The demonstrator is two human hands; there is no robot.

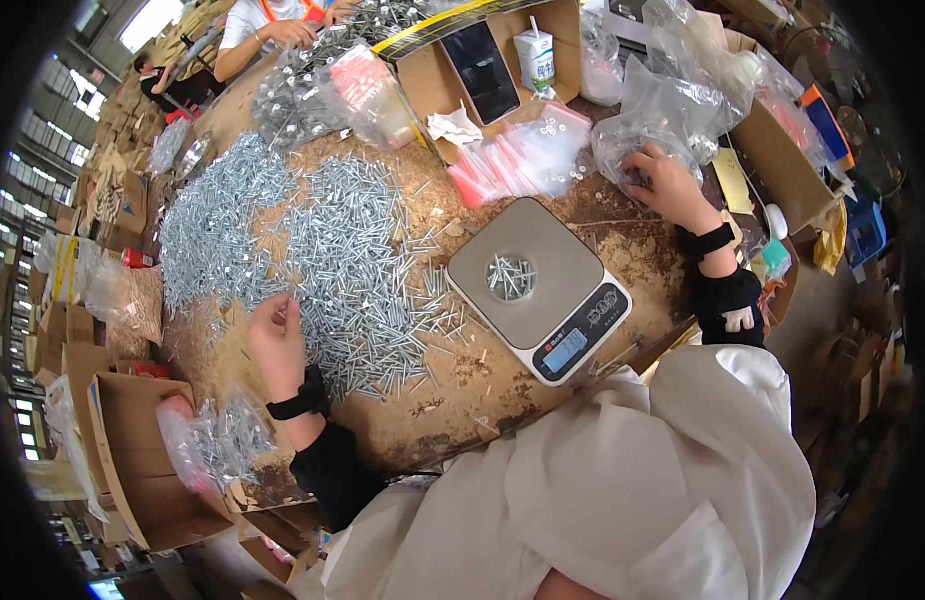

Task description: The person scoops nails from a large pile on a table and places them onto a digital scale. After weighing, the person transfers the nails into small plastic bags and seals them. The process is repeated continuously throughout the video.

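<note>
My left hand (276,345) is at the near left edge of a spread pile of silver screws (347,270), its fingers curled together; whatever they hold is hidden. Over on the right, my right hand (670,188) reaches into a crumpled clear plastic bag (672,110), fingers bent down and closed; their tips and anything in them cannot be made out. Between my hands stands a digital kitchen scale (542,318) with a lit display. On its plate sits a small clear round cup (510,278) containing several screws.
Red-edged clear zip bags (512,165) lie beyond the scale. Behind them a cardboard box (562,50) holds a phone (479,70) and a drink carton (534,60). Another person's hands (292,32) work at the far side. An open carton (147,450) stands lower left.
</note>
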